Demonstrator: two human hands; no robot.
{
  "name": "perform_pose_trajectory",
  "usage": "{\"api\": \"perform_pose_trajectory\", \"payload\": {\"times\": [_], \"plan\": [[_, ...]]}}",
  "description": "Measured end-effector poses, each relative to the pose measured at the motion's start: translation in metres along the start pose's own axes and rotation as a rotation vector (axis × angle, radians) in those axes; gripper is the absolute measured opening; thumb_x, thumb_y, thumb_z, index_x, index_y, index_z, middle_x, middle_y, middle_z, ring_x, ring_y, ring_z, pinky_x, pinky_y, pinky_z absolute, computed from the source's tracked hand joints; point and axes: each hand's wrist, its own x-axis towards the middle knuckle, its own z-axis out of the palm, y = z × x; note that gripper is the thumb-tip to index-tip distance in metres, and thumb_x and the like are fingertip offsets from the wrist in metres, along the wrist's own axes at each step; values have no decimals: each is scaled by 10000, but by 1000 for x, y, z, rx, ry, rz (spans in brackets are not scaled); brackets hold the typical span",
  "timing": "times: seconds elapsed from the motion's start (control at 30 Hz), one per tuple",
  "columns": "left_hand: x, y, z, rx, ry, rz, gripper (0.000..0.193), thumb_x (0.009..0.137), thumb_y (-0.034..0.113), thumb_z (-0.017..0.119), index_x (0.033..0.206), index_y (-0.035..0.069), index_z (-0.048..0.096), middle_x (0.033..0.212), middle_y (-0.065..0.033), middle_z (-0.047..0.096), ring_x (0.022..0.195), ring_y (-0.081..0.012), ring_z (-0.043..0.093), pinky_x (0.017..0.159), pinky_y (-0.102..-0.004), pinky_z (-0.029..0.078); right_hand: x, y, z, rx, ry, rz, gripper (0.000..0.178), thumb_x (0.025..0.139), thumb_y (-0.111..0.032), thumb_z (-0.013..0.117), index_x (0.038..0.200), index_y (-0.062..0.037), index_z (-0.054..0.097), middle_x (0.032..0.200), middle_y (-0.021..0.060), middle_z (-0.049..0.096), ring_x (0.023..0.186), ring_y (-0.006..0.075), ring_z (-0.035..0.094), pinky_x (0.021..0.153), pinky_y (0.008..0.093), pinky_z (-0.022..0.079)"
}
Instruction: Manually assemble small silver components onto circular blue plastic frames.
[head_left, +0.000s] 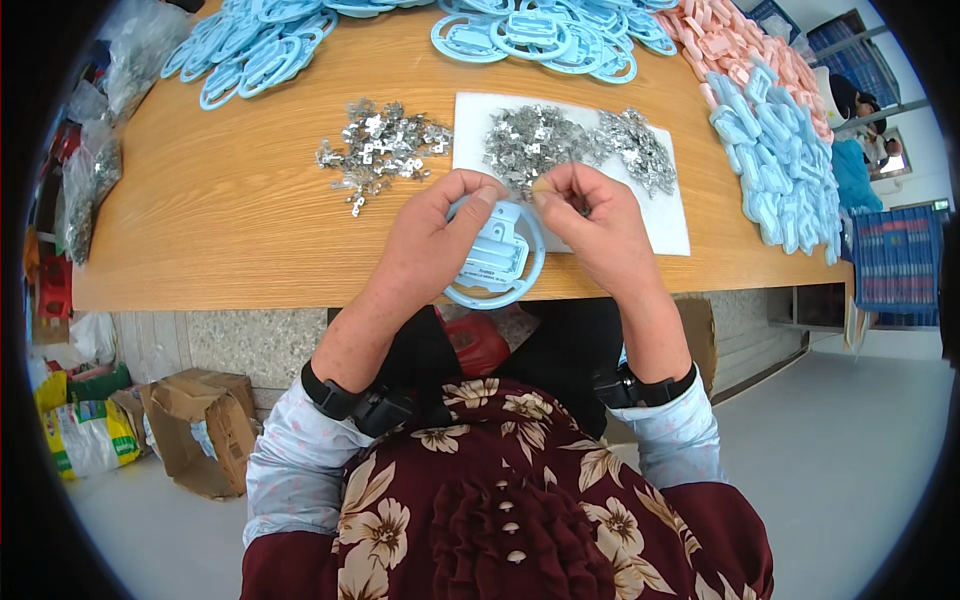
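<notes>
My left hand (437,222) grips the upper left rim of a round light-blue plastic steering wheel (497,250), a ring with a boxy centre and a battery-like recess. The wheel is tilted at the table's front edge. My right hand (592,210) is pinched at the wheel's upper right, its fingertips close together. Whatever sits between those fingertips is too small to make out. Just beyond both hands, a heap of small metal contact pieces (535,140) lies on a white foam sheet (660,225), with a second heap of metal pieces (637,150) to its right.
Left of the sheet, more metal pieces (380,150) lie loose on the wooden table (220,190). Blue wheels (530,35) are piled at the far side. Blue plastic parts (780,160) and pink parts (745,45) cover the right side. A cardboard box (200,430) stands on the floor at left.
</notes>
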Motion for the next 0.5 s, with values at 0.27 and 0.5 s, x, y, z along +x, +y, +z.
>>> {"api": "perform_pose_trajectory", "payload": {"times": [0.27, 0.5], "plan": [[-8, 12, 1, -134, 51, 63, 234, 1070, 205, 444, 1186, 80, 605, 941, 49, 552, 850, -25, 498, 741, -198, 435, -35, 6, -1, 356, -28, 100, 121, 918, -91, 653, 987, 8, 647, 860, -18, 623, 774, 56, 537, 705, 235, 443], [-9, 16, 3, -333, 105, -91, 289, 1073, 219, 426, 1307, 80, 524, 1058, -16, 579, 923, -72, 549, 775, -247, 484, -38, 17, 6, 514, 4, 147, 108, 929, -99, 653, 990, -10, 661, 772, -36, 587, 655, 30, 464, 589, 185, 360]]}}
